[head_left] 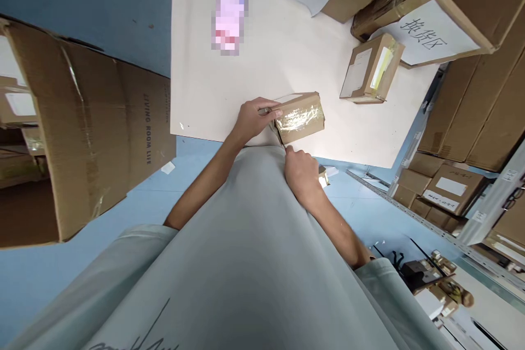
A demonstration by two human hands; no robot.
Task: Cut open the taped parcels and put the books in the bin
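A small brown cardboard box (301, 117) with shiny clear tape along its side rests near the front edge of the white table (262, 65). My left hand (256, 118) grips its left end, thumb on the near side and fingers over the top. Just in front of the box, by the table edge, my right hand (302, 173) is closed in a fist. A thin dark strip runs from that fist up to the box's left corner; whether it is a tool or part of the box I cannot tell.
Another small taped box (371, 69) stands to the right, before a larger open carton (435, 27) with a handwritten sheet. Farther left on the table lies a blurred pink item (229, 19). A big open carton (123, 120) is at the left; shelves with boxes (451, 188) line the right.
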